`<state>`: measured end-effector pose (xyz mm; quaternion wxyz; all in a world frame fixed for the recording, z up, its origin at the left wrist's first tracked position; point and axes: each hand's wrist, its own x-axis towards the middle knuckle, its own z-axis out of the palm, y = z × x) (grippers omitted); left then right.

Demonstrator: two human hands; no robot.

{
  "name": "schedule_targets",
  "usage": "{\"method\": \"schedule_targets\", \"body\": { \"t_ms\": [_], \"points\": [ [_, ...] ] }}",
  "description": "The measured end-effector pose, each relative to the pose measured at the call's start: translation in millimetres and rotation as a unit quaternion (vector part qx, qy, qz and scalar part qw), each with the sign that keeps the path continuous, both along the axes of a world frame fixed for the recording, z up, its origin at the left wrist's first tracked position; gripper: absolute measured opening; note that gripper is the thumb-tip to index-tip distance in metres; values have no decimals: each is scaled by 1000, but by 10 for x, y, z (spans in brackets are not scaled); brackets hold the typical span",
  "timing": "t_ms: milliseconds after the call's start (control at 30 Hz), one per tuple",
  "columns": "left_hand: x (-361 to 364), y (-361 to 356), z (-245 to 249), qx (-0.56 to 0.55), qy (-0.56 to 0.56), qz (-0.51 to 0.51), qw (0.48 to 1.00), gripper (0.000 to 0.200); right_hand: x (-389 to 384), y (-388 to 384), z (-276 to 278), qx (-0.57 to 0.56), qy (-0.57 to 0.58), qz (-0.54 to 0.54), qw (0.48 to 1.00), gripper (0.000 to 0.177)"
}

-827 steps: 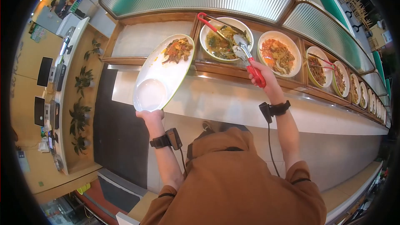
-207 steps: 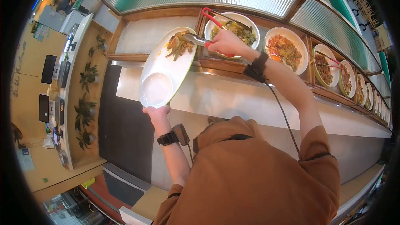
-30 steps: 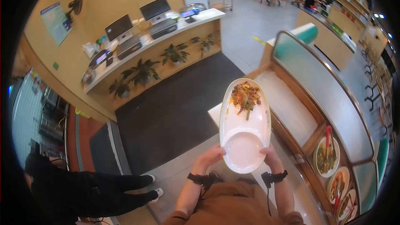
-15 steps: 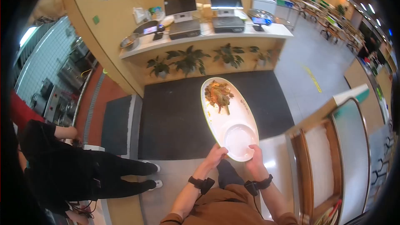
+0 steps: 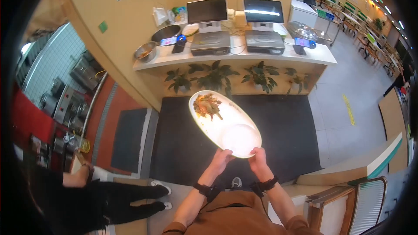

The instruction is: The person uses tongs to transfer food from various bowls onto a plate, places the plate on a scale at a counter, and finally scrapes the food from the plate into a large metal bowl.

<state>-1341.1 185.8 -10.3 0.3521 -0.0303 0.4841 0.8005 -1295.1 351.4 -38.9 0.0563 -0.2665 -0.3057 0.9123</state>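
Observation:
An oval white plate is held out in front of me, tilted with its far end to the left. Cooked food scraps lie at that far end, and a round white bowl rests at the near end. My left hand grips the near rim on the left, thumb on top. On the right of the same rim, my right hand is closed in the same way. Fingers under the plate are hidden.
Ahead stands a white counter with two scales, screens, a metal bowl and plants below. A person in black stands at left. A dark mat covers the floor; wooden cabinets are at right.
The counter appears nearer. The plate has swung so its far end points further left, still held in both hands. One of my shoes now shows below it.

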Motion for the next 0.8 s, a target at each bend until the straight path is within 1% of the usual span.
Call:
{"method": "schedule_targets", "body": {
  "t_ms": [33, 133, 233, 267, 333, 400, 433, 467, 500, 567, 600, 667, 700, 733, 767, 800],
  "points": [
    [-133, 57, -55, 17, 4, -3, 1000, 59, -111, 48, 20, 7, -4, -7, 1000, 57],
    [-581, 231, -84, -4, 5, -46, 999, 61, -467, 242, -4, 12, 5, -27, 1000, 57],
    [-1391, 515, -50, -22, 38, -126, 991, 64, -1095, 550, 9, 33, 18, -64, 997, 58],
    [-1590, 586, -70, 3, 41, -156, 987, 65, -1246, 672, -107, 42, 31, -63, 997, 60],
    [-2064, 747, -61, 49, 43, -214, 975, 68, -1571, 838, 71, 53, 50, -83, 994, 62],
    [-2437, 926, 38, 53, 50, -254, 964, 68, -1817, 1008, 248, 71, 40, -106, 991, 63],
    [-2570, 1023, 197, 50, 43, -263, 963, 67, -1893, 1115, 296, 81, 52, -106, 990, 64],
    [-2756, 1086, 289, 33, 68, -302, 950, 66, -2028, 1216, 349, 94, 69, -107, 987, 65],
    [-2934, 1156, 350, 17, 93, -340, 936, 65, -2150, 1290, 457, 89, 62, -124, 986, 68],
    [-3271, 1284, 471, 1, 140, -404, 904, 64, -2367, 1560, 400, 73, 60, -155, 983, 72],
    [-3408, 1320, 510, 4, 127, -407, 905, 64, -2436, 1702, 388, 60, 51, -167, 983, 73],
    [-3615, 1374, 537, 9, 106, -413, 905, 65, -2525, 1924, 562, 59, 17, -193, 979, 74],
    [-3733, 1381, 443, -5, 93, -385, 918, 67, -2581, 2099, 516, 63, 31, -189, 979, 74],
    [-3842, 1375, 442, -22, 88, -352, 932, 62, -2671, 2200, 618, 82, 32, -193, 977, 75],
    [-4002, 1397, 376, -57, 67, -314, 945, 58, -2742, 2296, 736, 104, 10, -191, 976, 75],
    [-4165, 1432, 265, -94, 46, -275, 956, 55, -2834, 2483, 708, 120, 13, -185, 975, 74]
  ]
}}
